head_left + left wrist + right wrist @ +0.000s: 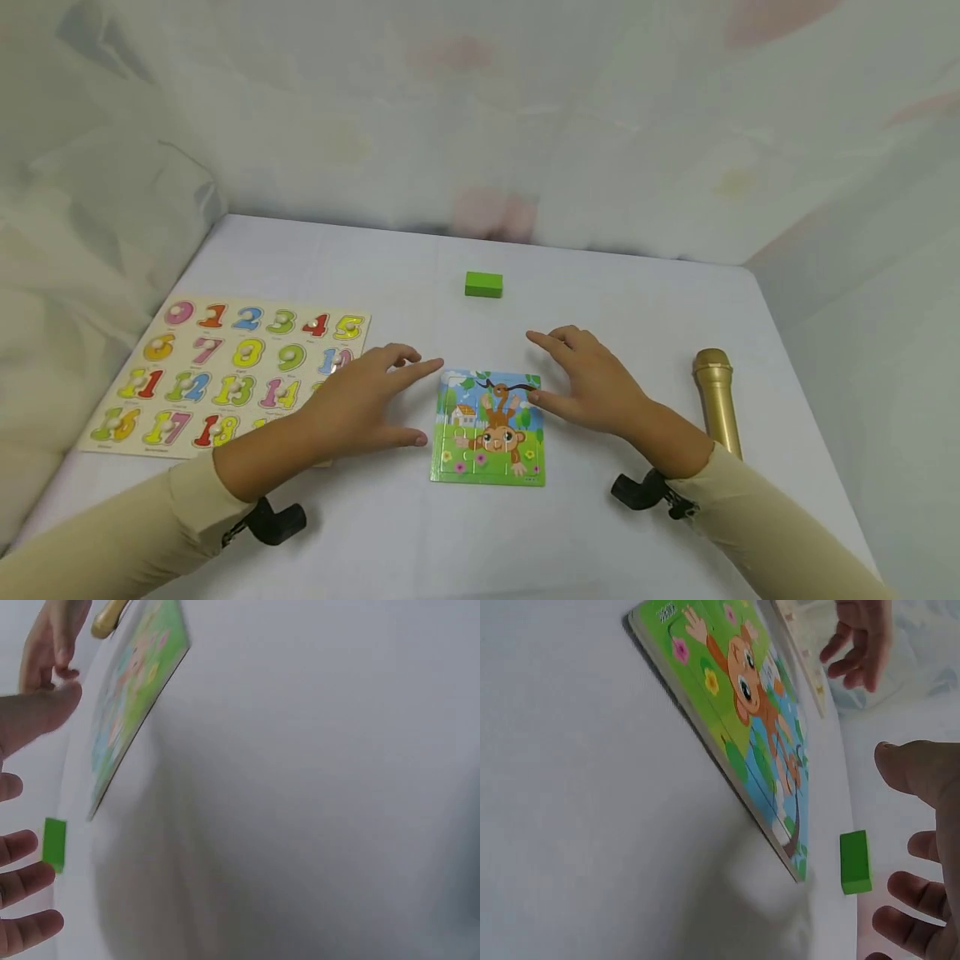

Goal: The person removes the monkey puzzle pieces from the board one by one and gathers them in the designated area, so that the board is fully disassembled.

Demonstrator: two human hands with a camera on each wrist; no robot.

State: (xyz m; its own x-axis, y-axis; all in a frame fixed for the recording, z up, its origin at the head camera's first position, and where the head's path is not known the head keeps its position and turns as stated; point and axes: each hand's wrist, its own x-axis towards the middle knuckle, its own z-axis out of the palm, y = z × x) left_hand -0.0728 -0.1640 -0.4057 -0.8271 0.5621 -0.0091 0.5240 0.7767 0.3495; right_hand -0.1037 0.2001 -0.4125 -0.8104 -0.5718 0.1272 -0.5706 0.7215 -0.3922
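Note:
A square monkey jigsaw puzzle (491,429), its pieces fitted together in a frame, lies flat on the white table between both hands. My left hand (360,404) is just left of it, fingers spread and holding nothing. On the other side, my right hand (592,379) hovers at the puzzle's upper right corner, its thumb overlapping the edge in the head view, also holding nothing. In the right wrist view the puzzle (750,697) shows its thick edge below a spread thumb and loosely bent fingers. The left wrist view has the puzzle (142,682) beyond the thumb.
A number peg board (247,367) lies at the left, partly under the left forearm. Behind the puzzle sits a green block (483,284). A gold microphone-shaped object (717,400) lies at the right beside the right forearm. Pale fabric walls surround the table.

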